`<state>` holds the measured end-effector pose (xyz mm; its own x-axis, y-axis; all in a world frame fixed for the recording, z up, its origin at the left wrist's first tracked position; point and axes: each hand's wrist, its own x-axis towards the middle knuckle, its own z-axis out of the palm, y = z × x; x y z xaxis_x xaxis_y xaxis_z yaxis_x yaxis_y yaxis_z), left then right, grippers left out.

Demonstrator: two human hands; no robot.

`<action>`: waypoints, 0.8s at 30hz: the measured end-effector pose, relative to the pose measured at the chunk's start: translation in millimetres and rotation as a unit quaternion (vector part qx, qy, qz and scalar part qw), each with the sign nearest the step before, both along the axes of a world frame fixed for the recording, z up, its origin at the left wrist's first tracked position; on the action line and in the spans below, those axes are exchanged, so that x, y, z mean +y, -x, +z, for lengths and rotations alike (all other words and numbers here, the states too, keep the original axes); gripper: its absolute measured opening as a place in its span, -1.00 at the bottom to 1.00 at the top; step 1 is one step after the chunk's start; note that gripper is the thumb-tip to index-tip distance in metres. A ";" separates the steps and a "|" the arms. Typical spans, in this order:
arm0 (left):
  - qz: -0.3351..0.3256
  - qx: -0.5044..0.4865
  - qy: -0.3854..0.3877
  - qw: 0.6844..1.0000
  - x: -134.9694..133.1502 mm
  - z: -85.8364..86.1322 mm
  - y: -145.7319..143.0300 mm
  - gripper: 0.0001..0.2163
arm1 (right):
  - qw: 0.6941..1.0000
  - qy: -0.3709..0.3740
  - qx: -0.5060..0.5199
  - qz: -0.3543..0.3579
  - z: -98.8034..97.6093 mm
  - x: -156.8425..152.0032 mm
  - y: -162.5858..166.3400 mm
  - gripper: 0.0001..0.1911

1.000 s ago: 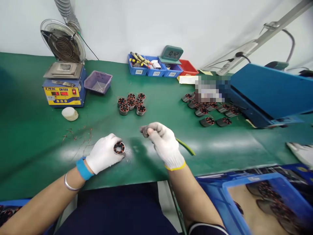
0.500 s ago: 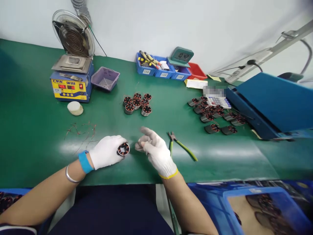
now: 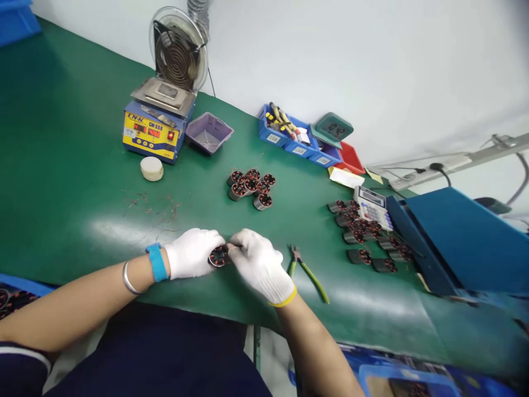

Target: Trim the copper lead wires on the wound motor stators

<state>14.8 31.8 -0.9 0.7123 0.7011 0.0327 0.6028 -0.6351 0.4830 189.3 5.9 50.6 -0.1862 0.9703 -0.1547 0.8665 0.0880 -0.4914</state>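
My left hand (image 3: 192, 254), in a white glove with a blue wristband, is closed around a small round motor stator (image 3: 217, 256) with copper windings, held on the green bench mat (image 3: 74, 182). Fingers of my right hand (image 3: 258, 262), also gloved in white, are pinched against the right side of that same stator. Both hands meet near the front edge of the bench. Green-handled cutters (image 3: 308, 272) lie just right of my right hand.
A cluster of stators (image 3: 250, 186) sits behind my hands, and several more (image 3: 363, 237) lie to the right by a calculator (image 3: 372, 206). A yellow-blue solder pot (image 3: 157, 124), purple tray (image 3: 209, 132), white puck (image 3: 151, 168), blue bins (image 3: 289, 138) and a blue box (image 3: 467, 242) stand around.
My right hand has come left and down to the stator held in my left hand and now pinches it. The camera has swung, shifting the whole bench rightward in view.
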 end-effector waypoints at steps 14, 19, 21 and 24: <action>-0.001 -0.026 0.020 0.999 -1.3 -3.2 3.7 -0.84 | 0.988 0.086 0.088 -0.094 -34.3 26.1 -18.4 -0.73; 0.000 -0.038 0.023 0.999 -0.8 -4.3 4.1 -0.78 | 0.979 0.102 0.129 -0.122 -31.0 -2.1 -37.9 -0.68; -0.002 -0.038 0.022 0.999 -0.7 -3.9 3.9 -0.79 | 0.971 0.099 0.179 -0.127 -33.7 -13.1 -41.6 -0.67; -0.002 -0.030 0.023 0.999 -0.4 -2.9 3.2 -0.81 | 0.953 0.095 0.259 -0.126 -40.1 -25.5 -43.7 -0.61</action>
<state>11.6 31.4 -3.8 0.7133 0.6994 0.0444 0.5685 -0.6144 0.5471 232.9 -19.6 10.5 -0.0498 0.9578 -0.2831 0.4853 -0.2246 -0.8450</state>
